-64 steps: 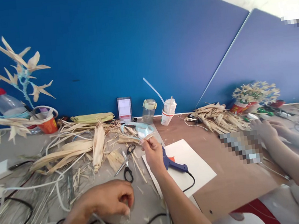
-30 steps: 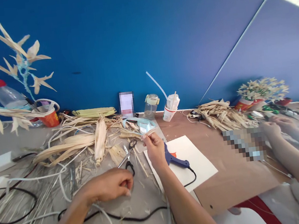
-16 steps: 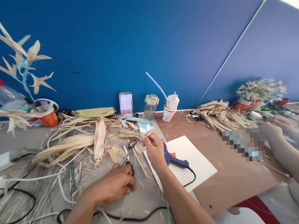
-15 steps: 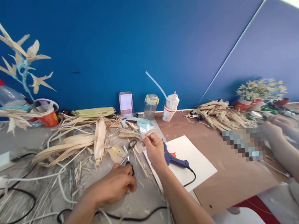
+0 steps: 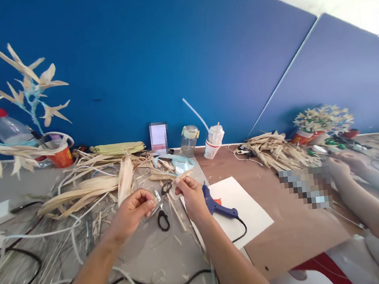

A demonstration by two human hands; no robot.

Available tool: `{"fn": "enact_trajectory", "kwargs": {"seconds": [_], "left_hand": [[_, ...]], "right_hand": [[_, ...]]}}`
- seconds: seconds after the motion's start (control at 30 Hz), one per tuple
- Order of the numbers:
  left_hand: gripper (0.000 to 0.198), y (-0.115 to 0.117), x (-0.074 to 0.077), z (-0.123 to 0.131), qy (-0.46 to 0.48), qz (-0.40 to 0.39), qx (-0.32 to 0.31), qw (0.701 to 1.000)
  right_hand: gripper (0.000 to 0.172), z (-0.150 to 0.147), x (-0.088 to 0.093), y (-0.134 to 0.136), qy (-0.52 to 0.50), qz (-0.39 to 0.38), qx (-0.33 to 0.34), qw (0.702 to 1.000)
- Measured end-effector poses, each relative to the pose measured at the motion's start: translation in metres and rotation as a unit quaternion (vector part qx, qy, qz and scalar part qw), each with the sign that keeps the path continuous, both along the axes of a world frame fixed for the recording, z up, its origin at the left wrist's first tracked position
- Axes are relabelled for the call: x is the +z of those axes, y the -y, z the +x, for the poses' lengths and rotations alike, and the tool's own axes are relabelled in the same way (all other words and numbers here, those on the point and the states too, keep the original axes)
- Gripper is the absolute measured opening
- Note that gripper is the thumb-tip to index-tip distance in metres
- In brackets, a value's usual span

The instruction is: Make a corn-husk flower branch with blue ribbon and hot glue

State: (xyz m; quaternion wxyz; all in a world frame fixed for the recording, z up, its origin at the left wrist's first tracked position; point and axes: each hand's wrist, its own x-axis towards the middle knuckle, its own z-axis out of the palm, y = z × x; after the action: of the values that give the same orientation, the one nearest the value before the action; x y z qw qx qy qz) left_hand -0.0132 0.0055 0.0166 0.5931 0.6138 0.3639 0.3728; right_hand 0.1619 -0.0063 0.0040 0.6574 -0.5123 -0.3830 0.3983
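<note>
My right hand, fingers closed, pinches a pale strip of corn husk that sticks out past its fingertips. To its left, my left hand is closed in a pinch, thumb against fingers; what lies between them, if anything, I cannot make out. Black-handled scissors lie opened on the table between the hands, their blades partly hidden by the left fingertips. Just right of my right hand, a blue glue gun rests on a white sheet.
Corn husks and scraps spread over the left side among cables. Along the blue wall stand a phone, a clear bottle, a paper cup and husk flowers in a red cup. At right, another person's arms reach over the table.
My left hand has moved up and away from the scissors' handle, now pinching beside the blades. My right hand still holds the husk strip. The view has shifted slightly.
</note>
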Motion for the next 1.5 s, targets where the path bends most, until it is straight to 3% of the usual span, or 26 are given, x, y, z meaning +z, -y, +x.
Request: {"fn": "enact_trajectory", "kwargs": {"seconds": [0.13, 0.27, 0.57, 0.97, 1.27, 1.5], "left_hand": [[0.037, 0.004, -0.004, 0.011, 0.079, -0.107, 0.046, 0.99], [0.043, 0.006, -0.004, 0.015, 0.094, -0.15, 0.066, 0.982], [0.024, 0.002, -0.017, 0.015, 0.041, -0.079, 0.072, 0.993], [0.024, 0.003, -0.011, 0.018, -0.032, -0.005, 0.106, 0.994], [0.024, 0.005, -0.01, 0.019, -0.011, -0.029, 0.094, 0.995], [0.019, 0.005, -0.014, 0.015, 0.059, -0.059, 0.102, 0.991]], "right_hand": [[0.02, -0.009, -0.003, 0.001, -0.022, -0.007, 0.042, 0.999], [0.023, -0.014, 0.0, 0.005, 0.017, -0.019, 0.063, 0.998], [0.024, -0.021, 0.008, 0.012, 0.123, -0.017, 0.076, 0.989], [0.027, -0.022, 0.003, 0.011, 0.177, -0.016, 0.071, 0.982], [0.026, -0.018, 0.006, 0.01, 0.192, -0.014, 0.07, 0.979], [0.023, -0.017, 0.006, 0.012, 0.21, -0.017, 0.067, 0.975]]}}
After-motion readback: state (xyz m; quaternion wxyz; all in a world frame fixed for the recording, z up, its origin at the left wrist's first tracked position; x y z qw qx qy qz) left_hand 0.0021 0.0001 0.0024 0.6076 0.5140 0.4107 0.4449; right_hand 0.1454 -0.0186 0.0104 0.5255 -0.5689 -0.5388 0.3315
